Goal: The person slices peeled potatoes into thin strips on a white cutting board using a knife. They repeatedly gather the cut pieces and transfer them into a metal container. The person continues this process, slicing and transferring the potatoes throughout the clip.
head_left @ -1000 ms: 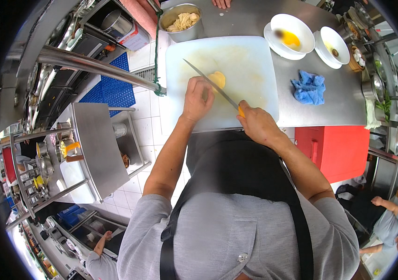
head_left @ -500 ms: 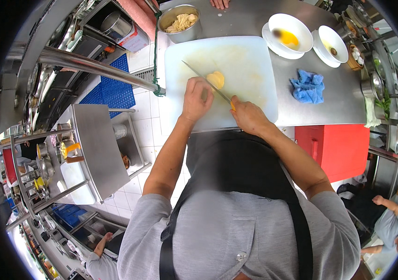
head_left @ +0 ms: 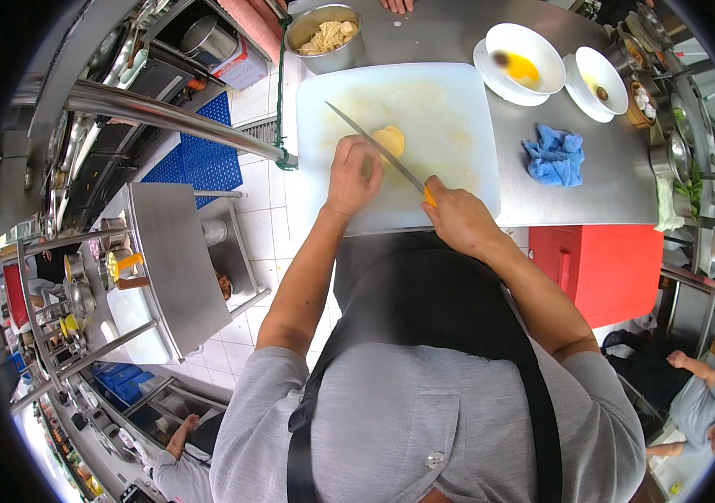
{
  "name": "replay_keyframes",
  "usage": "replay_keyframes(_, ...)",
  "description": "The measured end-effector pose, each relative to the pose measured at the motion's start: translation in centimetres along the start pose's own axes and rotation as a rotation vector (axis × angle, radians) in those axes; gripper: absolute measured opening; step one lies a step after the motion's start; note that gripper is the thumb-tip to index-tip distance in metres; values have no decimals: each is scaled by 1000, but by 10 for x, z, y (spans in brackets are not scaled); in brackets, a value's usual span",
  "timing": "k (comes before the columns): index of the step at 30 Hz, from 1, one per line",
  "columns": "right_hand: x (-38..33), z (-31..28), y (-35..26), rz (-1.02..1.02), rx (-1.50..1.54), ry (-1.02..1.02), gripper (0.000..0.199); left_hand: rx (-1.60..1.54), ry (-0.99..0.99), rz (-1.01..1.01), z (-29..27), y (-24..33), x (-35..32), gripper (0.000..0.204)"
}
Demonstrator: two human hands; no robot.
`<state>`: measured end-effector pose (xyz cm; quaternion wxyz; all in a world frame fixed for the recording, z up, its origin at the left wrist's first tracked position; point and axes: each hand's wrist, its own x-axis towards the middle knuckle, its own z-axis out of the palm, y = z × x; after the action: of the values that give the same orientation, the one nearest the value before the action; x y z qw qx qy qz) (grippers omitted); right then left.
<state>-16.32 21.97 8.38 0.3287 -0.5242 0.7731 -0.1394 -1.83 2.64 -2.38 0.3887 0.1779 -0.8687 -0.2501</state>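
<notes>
On a white cutting board [head_left: 450,180] lies a small stack of pale yellow round food slices [head_left: 392,141]. A long-bladed knife [head_left: 374,144] with a yellow handle slants across the board, its tip to the far left and its blade against the near side of the slices. My right hand [head_left: 464,220] is wrapped round the handle. Curled fingers of my left hand [head_left: 355,176] rest close to the blade on its near left side. Whatever these fingers hold is hidden under them.
A metal pot [head_left: 324,60] of pale yellow cut pieces stands beyond the board. To the right are a white bowl [head_left: 546,63] with egg yolk, a smaller white bowl [head_left: 599,105] and a crumpled blue cloth [head_left: 555,156]. Another person's hand [head_left: 397,5] rests at the far edge.
My right hand has shifted slightly right and toward me with the knife handle. The left hand stays almost in place by the blade.
</notes>
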Motion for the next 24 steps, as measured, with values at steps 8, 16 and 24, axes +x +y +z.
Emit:
replay_keyframes(8, 7, 5, 2, 13, -6, -20, 25, -7, 12, 11, 0, 1, 1, 21)
replay_keyframes(16, 38, 34, 17, -25, 1, 35, 30, -27, 15, 6, -1, 2, 2, 21)
replay_keyframes(24, 35, 35, 14, 4, -4, 15, 30, -17, 12, 35, 0, 4, 3, 23)
